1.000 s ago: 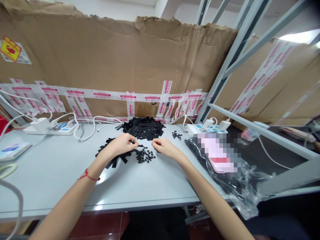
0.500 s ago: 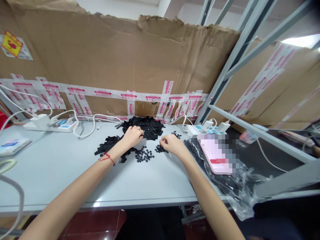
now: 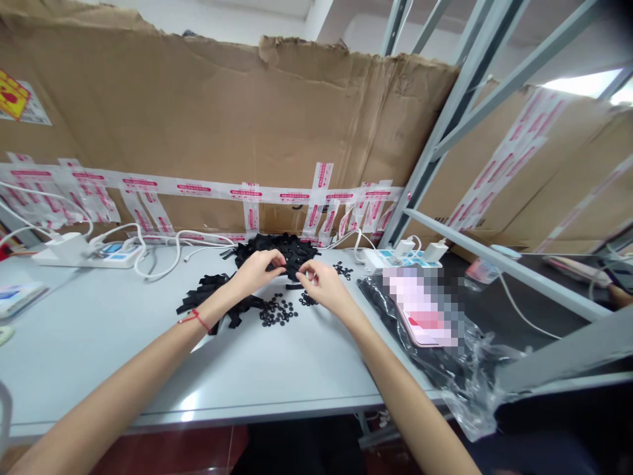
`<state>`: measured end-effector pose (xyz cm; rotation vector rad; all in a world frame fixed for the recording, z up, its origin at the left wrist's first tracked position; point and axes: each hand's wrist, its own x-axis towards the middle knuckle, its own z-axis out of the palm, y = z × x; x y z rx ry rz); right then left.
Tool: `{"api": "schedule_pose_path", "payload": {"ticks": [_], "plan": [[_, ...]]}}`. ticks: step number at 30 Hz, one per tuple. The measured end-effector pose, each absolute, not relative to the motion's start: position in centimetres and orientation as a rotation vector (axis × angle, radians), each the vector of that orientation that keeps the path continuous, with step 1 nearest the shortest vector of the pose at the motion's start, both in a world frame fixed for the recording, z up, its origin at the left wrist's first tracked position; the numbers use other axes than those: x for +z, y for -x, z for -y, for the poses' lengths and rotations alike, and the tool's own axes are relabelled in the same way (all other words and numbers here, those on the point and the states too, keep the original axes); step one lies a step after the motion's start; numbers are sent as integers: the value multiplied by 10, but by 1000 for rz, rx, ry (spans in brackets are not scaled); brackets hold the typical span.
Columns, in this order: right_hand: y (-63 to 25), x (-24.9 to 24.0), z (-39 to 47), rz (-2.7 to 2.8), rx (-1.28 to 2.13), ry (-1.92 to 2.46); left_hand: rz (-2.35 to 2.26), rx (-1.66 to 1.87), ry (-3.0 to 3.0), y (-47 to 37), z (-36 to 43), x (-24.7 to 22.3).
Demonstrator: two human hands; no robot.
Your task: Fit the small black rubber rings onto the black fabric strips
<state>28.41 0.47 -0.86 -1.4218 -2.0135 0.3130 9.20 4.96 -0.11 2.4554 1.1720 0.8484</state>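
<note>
My left hand [image 3: 262, 270] is closed in a pinch at the front of a pile of black fabric strips [image 3: 301, 248], apparently on one strip [image 3: 294, 286] that shows just below the fingertips. Close by on the right, my right hand [image 3: 320, 285] pinches too; whatever is between its fingertips is too small to make out. Under the hands lie small black ring-like discs [image 3: 279, 311], with a smaller cluster of discs [image 3: 307, 300] beneath my right hand and more discs [image 3: 342, 270] behind it. A second heap of black strips [image 3: 205, 293] lies by my left wrist.
A pink phone [image 3: 420, 316], partly blurred, rests on black material in clear plastic [image 3: 469, 396] at the right. White power strips [image 3: 119, 254] and cables line the back of the grey table [image 3: 277, 369]. Taped cardboard [image 3: 222, 132] stands behind, and a metal frame [image 3: 440, 145] rises at right.
My right hand has lifted off the small discs and moved towards my left hand. The fingertips are now close together, and a black strip shows between them. The view has shifted slightly.
</note>
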Motion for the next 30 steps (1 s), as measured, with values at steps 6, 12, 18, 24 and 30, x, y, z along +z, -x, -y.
{"api": "schedule_pose_path", "payload": {"ticks": [6, 12, 18, 24, 30], "plan": [[-279, -12, -5, 2037, 497, 987, -996, 975, -2211, -88, -12, 2], [-277, -9, -2, 2050, 799, 994, -1009, 855, -2065, -79, -11, -1], [-273, -7, 4, 2051, 940, 945, -1013, 628, -2073, -69, -11, 4], [-271, -6, 7, 2057, 659, 857, -878, 564, -1972, -67, -10, 5], [-262, -13, 10, 2131, 377, 864, -814, 634, -2003, -71, -7, 0]]}}
